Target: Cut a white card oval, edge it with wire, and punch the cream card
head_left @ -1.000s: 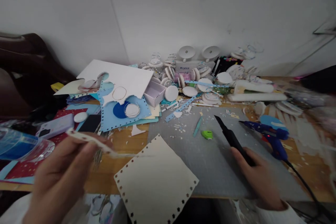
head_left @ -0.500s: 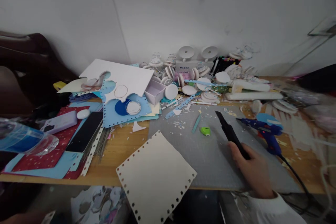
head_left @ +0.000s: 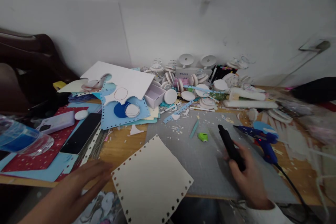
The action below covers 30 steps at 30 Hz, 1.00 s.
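My right hand (head_left: 248,178) is closed round a black handheld tool (head_left: 231,147), held over the grey cutting mat (head_left: 210,178). My left hand (head_left: 78,185) reaches in from the lower left, its fingers stretched out and a little blurred, with nothing seen in it. Its fingertips are beside the left corner of a cream paper sheet (head_left: 154,178) with flower-shaped holes along its edges. That sheet lies over the table's front edge. A green punch (head_left: 202,137) and a teal pen-like tool (head_left: 194,128) lie on the mat.
A blue glue gun (head_left: 262,138) with a cord lies right of my right hand. At the left are a black phone (head_left: 82,133) and a tilted cup of blue liquid (head_left: 23,136). White discs (head_left: 170,96) and a lilac box (head_left: 154,95) crowd the back.
My left hand has come in from the lower left edge to the cream sheet. In my right hand, the black tool has turned slightly, and the fingers have shifted on it.
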Tool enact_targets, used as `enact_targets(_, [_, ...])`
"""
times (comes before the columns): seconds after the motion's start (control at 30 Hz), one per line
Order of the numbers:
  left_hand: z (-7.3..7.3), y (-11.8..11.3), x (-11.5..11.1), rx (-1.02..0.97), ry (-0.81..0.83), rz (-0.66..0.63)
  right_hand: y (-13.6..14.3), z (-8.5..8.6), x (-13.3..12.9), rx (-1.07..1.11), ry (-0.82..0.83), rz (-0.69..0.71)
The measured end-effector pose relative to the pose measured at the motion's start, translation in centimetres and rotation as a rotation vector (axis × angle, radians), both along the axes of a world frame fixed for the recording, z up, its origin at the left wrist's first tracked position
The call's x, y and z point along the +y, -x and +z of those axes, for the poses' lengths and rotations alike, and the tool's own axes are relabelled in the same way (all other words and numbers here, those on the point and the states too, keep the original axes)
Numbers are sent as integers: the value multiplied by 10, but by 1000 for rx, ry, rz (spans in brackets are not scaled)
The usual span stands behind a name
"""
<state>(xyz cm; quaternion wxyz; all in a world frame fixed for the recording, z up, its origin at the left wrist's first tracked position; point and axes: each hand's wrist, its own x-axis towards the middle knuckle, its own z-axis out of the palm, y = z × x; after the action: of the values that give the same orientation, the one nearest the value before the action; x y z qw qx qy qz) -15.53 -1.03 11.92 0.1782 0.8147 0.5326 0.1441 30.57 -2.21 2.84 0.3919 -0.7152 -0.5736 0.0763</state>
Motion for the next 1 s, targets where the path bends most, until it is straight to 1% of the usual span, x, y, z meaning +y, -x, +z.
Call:
enact_targets(0.03, [-1, -13, 11, 19, 17, -36, 1, -1, 1, -36, -18, 12])
enact_targets(0.1, [-5, -41, 29, 28, 1, -69, 3, -2, 3, -134, -57, 34])
enact_targets(0.17, [-13, -66, 43, 28, 3, -14, 4, -3, 6, -225, -79, 61])
enact_targets(0.2, [-18, -76, 47, 31, 34, -23, 4, -4, 8, -263, -84, 66])
enact_targets(0.3, [-27, -96, 58, 25, 85, 10, 4, -7, 11, -356, -100, 52])
enact_targets(0.37, [-31, -100, 64, -20, 135, 29, 4, -9, 12, -398, -106, 39])
enact_targets(0.47, [-31, -98, 71, -65, 208, 14, 5, -9, 12, -459, -104, 18])
enact_targets(0.63, [-24, -90, 78, -84, 224, -67, 11, -2, 8, -592, -142, -25])
enact_targets(0.67, [-21, -89, 80, -96, 227, -84, 12, 2, 8, -613, -156, -5])
enact_targets(0.73, [-14, -89, 84, -123, 245, -132, 16, 11, 12, -643, -168, 80])
enact_targets(0.8, [-7, -91, 89, -141, 276, -200, 20, 21, 20, -635, -152, 207])
enact_targets(0.87, [-2, -96, 96, -140, 312, -270, 25, 29, 31, -591, -100, 331])
enact_targets(0.93, [0, -105, 102, -154, 340, -321, 30, 32, 44, -524, -24, 410])
enact_targets(1.0, [-2, -115, 109, -212, 366, -346, 33, 28, 56, -466, 25, 445])
